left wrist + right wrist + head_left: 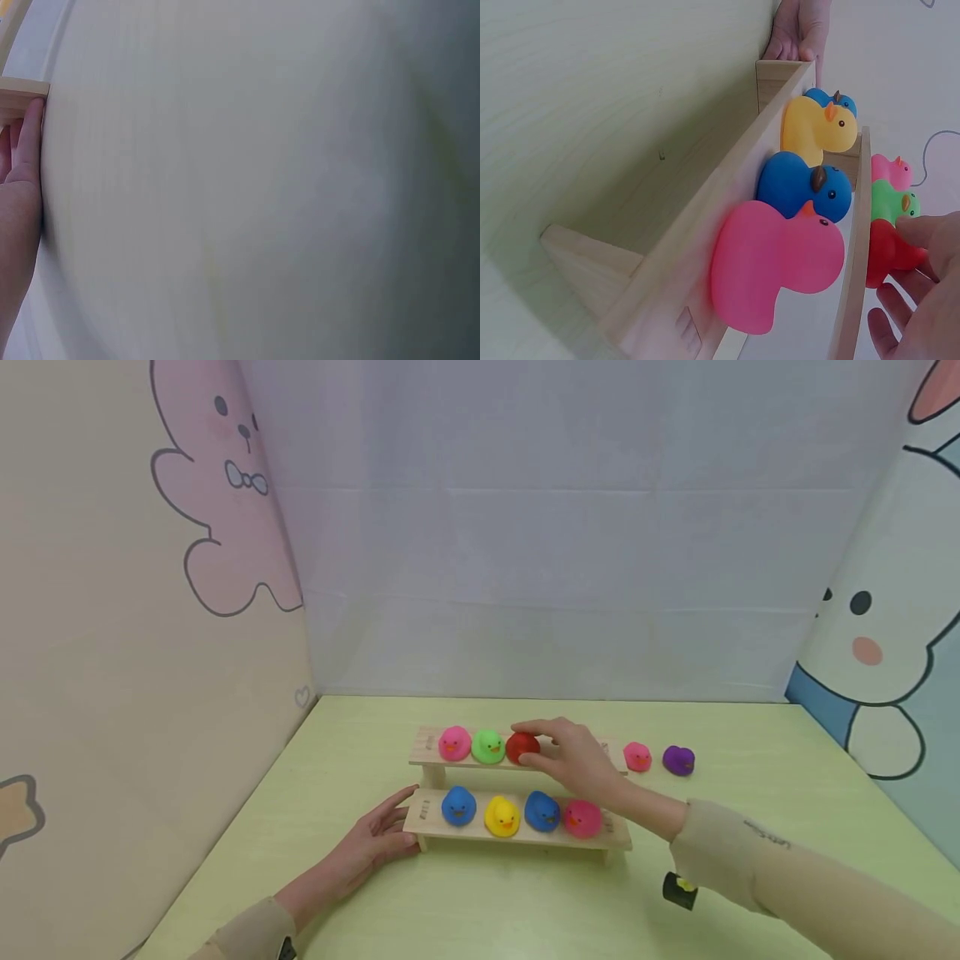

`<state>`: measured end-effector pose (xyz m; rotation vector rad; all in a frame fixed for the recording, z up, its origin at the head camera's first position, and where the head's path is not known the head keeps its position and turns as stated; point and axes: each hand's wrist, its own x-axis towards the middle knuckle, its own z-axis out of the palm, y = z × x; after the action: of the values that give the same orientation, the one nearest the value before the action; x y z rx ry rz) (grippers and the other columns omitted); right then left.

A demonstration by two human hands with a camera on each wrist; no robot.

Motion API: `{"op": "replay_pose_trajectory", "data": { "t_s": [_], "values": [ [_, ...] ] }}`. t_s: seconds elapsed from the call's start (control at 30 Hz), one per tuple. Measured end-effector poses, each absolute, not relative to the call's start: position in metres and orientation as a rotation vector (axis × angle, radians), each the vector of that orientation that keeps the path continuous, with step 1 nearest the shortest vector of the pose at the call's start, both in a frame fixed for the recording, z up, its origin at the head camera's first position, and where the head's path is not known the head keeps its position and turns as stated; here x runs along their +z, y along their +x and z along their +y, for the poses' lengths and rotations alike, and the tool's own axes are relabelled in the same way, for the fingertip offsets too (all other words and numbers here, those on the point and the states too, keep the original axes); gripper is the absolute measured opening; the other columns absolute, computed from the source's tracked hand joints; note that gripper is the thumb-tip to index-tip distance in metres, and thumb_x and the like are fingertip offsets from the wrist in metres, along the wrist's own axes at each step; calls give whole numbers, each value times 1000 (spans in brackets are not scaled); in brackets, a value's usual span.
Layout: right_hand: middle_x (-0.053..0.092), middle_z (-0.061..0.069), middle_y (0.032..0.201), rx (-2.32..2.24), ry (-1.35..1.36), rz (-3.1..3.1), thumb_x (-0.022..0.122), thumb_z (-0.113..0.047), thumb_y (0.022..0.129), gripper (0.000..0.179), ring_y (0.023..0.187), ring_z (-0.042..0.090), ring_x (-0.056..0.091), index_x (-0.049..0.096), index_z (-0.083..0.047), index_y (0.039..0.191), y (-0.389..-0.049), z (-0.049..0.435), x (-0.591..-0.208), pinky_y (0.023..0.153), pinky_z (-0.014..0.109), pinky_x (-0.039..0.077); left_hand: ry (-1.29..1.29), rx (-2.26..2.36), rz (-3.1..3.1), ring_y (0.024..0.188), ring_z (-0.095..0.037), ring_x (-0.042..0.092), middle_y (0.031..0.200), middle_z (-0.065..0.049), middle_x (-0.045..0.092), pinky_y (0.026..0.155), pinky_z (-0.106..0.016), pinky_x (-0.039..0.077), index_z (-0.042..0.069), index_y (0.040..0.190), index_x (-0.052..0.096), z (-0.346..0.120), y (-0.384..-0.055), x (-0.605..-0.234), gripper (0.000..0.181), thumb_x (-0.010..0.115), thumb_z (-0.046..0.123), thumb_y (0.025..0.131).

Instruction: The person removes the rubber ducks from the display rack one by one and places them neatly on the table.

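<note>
My right hand [576, 762] pinches a red rubber duck [521, 748] between thumb and fingers, at the upper step [424, 748] of a small wooden rack. Left of it on that step sit a pink duck [454, 743] and a green duck [488, 747]. The lower step [420, 817] bears a blue duck [458, 807], a yellow duck [502, 817], a second blue duck [542, 812] and a larger pink duck [582, 819]. Against the rack's left end rests my left hand [375, 837], its fingers extended along the wood [22, 88].
Beyond the rack's right end, a small pink duck [637, 757] and a purple duck [678, 761] lie on the pale green table [360, 743]. A white curtain [555, 543] closes off the back, with cartoon-printed panels on both sides.
</note>
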<state>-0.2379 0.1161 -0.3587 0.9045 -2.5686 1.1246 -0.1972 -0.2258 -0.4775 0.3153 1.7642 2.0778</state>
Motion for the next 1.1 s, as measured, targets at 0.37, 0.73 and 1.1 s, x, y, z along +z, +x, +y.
{"op": "replay_pose_trajectory", "data": {
  "t_s": [0.37,0.73,1.1],
  "values": [
    [66,1,114,1166,890,-2557,75,-13,84,40,102,23,57,66,-13,122,-238,115,-358,84,40,53,310,2086,1762,123,-29,46,139,-22,37,97,-45,43,17,152,24,-226,-198,-478,72,60,-2,92],
    [66,0,110,1166,908,-2618,75,-13,83,40,99,21,58,66,-15,122,-240,120,-354,80,33,54,308,2076,1774,123,-29,46,139,-22,37,97,-45,44,16,152,23,-226,-197,-479,72,58,-3,93],
    [66,0,108,1164,935,-2649,76,-9,83,39,93,19,58,68,-14,120,-240,127,-346,69,28,53,311,2066,1791,123,-29,46,139,-22,37,96,-44,44,16,152,23,-226,-197,-478,72,59,-1,93]
  ]
}}
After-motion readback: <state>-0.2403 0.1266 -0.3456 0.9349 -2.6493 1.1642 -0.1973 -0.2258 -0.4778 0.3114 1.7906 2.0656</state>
